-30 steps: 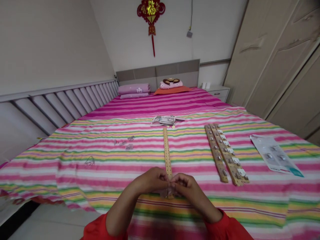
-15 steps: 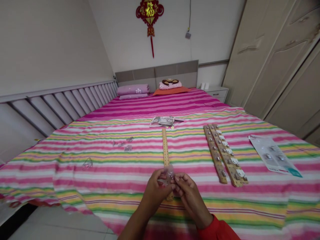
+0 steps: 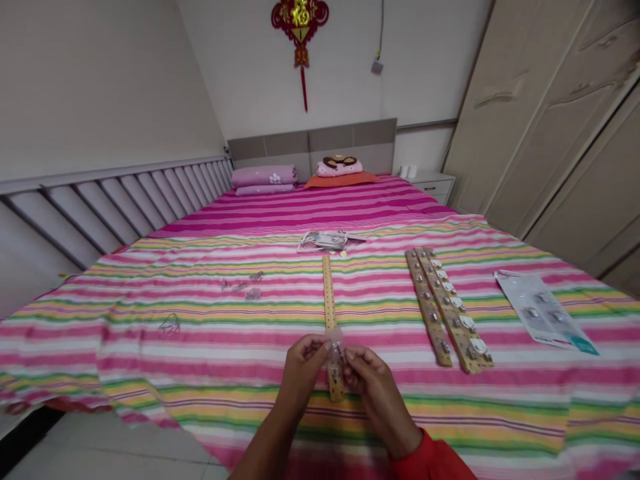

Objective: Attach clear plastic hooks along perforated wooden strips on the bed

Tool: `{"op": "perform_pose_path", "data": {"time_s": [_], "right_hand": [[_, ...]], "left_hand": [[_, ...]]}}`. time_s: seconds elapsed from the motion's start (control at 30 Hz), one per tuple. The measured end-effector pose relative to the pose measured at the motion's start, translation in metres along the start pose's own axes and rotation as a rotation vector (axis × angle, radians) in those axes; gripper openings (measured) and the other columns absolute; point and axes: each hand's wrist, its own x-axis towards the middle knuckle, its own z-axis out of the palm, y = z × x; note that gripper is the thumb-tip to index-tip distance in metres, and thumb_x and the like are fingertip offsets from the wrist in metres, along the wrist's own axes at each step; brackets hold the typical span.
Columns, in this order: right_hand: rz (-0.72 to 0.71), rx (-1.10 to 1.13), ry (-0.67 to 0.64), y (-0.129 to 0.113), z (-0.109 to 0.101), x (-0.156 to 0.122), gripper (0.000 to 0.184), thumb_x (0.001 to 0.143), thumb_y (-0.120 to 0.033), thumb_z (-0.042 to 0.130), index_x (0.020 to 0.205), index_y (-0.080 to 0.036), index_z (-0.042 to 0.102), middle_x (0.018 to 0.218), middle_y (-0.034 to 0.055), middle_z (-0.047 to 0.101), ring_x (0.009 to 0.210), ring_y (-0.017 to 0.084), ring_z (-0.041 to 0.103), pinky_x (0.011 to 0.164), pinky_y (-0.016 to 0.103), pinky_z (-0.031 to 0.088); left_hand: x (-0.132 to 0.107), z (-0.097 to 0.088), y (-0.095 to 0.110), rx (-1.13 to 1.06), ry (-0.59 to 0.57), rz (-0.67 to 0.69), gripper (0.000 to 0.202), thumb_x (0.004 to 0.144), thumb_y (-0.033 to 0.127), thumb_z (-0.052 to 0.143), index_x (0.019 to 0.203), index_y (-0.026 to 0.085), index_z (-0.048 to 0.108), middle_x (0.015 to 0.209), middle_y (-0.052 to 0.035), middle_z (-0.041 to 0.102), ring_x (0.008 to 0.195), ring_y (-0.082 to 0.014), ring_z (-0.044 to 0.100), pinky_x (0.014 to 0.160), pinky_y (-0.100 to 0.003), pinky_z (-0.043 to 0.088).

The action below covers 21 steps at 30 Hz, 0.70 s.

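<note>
Over the near end of a perforated wooden strip [image 3: 329,287], a small clear plastic bag [image 3: 334,338] is pinched between my two hands. My left hand [image 3: 303,365] has thumb and forefinger closed on its left side. My right hand [image 3: 374,380] is closed at its right edge, the fingertips pressed together. Small shiny bits show in or behind the plastic; their shape is too small to make out. To the right lie two wooden strips [image 3: 427,300] [image 3: 453,300] set with metal pieces and some white ones.
Several small clear packets [image 3: 253,293] lie at left, with a thin wiry tangle [image 3: 171,325] nearer me. A pile of packaging [image 3: 327,240] sits beyond the strip. At far right rests a blister pack [image 3: 545,313]. Striped cloth [image 3: 240,363] covers the bed.
My left hand has shifted slightly left and its fingers have straightened along the bag. More of the strip's near end shows between my hands. The view has moved slightly.
</note>
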Motion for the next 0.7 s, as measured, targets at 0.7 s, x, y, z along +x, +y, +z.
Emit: {"op": "perform_pose_path", "data": {"time_s": [0.7], "right_hand": [[-0.349, -0.878, -0.109, -0.001, -0.012, 0.055, 0.021, 0.077, -0.035, 0.050, 0.060, -0.022, 0.050, 0.057, -0.0035, 0.048, 0.058, 0.015, 0.044, 0.056, 0.026, 0.035]], "left_hand": [[0.053, -0.007, -0.029, 0.317, 0.001, 0.004, 0.013, 0.063, 0.029, 0.062, 0.068, 0.016, 0.062, 0.064, -0.0011, 0.064, 0.062, -0.0153, 0.059, 0.062, -0.027, 0.046]]}}
